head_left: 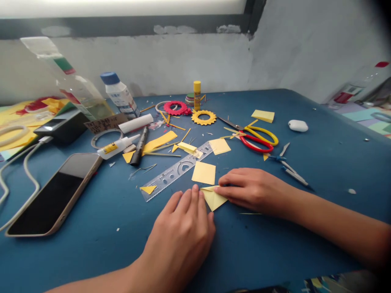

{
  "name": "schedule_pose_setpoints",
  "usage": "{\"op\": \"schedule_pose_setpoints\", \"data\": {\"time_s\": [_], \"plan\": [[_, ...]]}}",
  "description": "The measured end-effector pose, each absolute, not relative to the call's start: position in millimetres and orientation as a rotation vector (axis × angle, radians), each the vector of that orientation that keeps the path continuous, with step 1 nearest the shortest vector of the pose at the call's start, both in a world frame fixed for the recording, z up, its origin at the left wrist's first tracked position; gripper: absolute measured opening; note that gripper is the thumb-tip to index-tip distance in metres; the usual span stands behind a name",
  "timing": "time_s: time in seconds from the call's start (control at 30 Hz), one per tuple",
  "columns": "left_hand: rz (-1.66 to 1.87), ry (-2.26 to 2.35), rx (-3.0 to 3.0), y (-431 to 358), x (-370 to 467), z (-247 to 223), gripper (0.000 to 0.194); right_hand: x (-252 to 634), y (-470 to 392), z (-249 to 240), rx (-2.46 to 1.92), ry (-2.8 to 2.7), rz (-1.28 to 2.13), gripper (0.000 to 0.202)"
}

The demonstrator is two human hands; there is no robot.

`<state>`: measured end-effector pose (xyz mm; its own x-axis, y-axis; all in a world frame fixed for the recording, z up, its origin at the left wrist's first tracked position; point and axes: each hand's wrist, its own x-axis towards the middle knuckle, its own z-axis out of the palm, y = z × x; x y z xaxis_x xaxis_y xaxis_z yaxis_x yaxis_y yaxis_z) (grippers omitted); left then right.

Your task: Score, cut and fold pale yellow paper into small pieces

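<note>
A small pale yellow paper (214, 200), folded to a point toward me, lies on the blue table between my hands. My left hand (186, 228) rests palm down with its fingers close together, the fingertips at the paper's left corner. From the right, my right hand (253, 189) pinches the paper's upper right edge between thumb and fingers. Just beyond the folded piece is a square yellow paper (204, 173). Another small yellow stack (220, 146) overlaps the end of a clear ruler (177, 173).
Scissors (256, 138), a compass (293, 173) and a white case (297, 125) lie right. A phone (55, 195), a black marker (139, 146) and a glue bottle (118, 146) lie left. A glue stick (197, 95) and paper rings stand or lie behind.
</note>
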<state>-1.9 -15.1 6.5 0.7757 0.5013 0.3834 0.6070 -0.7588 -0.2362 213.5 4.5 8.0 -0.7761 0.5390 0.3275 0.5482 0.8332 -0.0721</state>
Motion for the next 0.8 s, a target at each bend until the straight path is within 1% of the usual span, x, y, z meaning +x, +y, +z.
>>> {"op": "schedule_pose_setpoints", "data": {"time_s": [0.1,0.27,0.53,0.8], "plan": [[-0.455,-0.866,-2.614,-12.7,-1.7,11.1,0.035,213.1,4.5,7.6,-0.823,-2.674,-0.04,0.025],[-0.467,-0.682,-2.709,-13.4,-0.1,9.0,0.033,212.9,6.4,5.2,-0.755,-2.669,-0.049,0.023],[-0.469,-0.761,-2.74,-9.4,0.5,7.1,0.034,215.3,9.9,5.0,-0.65,-2.676,-0.103,0.022],[-0.473,-0.83,-2.694,-10.3,-3.3,10.3,0.03,215.0,9.9,5.6,-0.663,-2.69,-0.041,0.022]]}}
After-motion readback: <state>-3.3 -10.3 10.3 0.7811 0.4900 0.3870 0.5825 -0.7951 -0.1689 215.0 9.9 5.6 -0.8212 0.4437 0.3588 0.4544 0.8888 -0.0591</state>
